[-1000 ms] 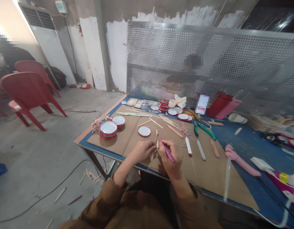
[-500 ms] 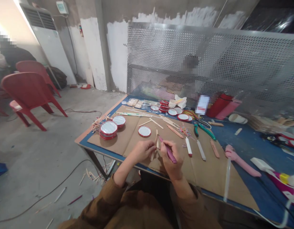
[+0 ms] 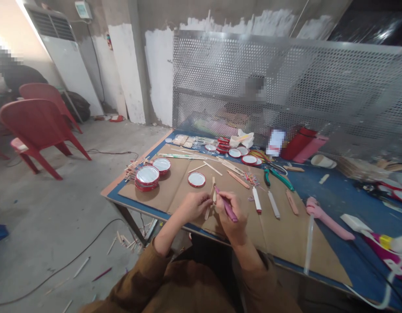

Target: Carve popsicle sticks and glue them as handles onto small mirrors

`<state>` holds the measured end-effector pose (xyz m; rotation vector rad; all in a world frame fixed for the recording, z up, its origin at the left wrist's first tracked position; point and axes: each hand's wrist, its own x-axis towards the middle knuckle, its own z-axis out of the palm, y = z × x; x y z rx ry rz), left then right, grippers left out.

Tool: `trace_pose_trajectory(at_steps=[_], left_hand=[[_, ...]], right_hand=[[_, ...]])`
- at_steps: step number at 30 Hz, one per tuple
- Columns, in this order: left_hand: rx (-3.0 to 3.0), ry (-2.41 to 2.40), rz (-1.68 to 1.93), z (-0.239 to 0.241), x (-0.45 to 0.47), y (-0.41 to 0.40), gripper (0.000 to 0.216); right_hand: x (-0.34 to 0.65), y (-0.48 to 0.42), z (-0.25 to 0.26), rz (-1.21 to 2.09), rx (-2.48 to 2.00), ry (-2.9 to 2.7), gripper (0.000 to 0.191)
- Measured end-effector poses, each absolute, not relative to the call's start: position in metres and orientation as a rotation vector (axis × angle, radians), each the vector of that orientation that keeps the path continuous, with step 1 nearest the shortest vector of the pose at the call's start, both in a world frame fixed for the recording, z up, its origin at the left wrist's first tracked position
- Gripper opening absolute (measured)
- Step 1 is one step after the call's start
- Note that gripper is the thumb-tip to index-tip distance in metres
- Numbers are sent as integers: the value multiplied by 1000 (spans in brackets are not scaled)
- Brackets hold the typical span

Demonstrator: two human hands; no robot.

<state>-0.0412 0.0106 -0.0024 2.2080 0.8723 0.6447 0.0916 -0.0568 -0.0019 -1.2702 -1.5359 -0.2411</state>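
My left hand (image 3: 195,205) pinches thin wooden sticks (image 3: 210,201) that lie on the brown cardboard sheet (image 3: 168,184) near the table's front edge. My right hand (image 3: 231,213) grips a purple pen-like tool (image 3: 226,203), its tip pointed at the sticks just beside my left fingers. Both hands sit close together. A red-rimmed round lid (image 3: 197,179) rests just beyond them.
A stack of red-rimmed lids (image 3: 148,177) stands at the left, more lids (image 3: 235,152) at the back. Green pliers (image 3: 279,177), white tubes (image 3: 256,199), a pink glue gun (image 3: 325,213) lie to the right. A perforated metal screen (image 3: 286,87) stands behind; red chairs (image 3: 34,130) on the left.
Both hands stay on the sticks and tool; the pen tip has shifted slightly. The view has drifted a little.
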Motion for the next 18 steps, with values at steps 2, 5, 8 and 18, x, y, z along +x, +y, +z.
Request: trace_pose_trajectory(at_steps=[2,5,8,18], left_hand=[[2209,885,643,-1,-41,11,26],[2211,895,633,0,-41,10,25],[2193,884,623,3,-41,9,25],[2154,855,646,2,-42,9,24]], right_hand=[[92,-57,-2,-270,-1291,-1510,8],[92,-57,-4,-271,-1307,-1473,8],[93,-58,-5,-239,-1294,-1507,8],[92,-57,-3,-232,-1260,-1506,8]])
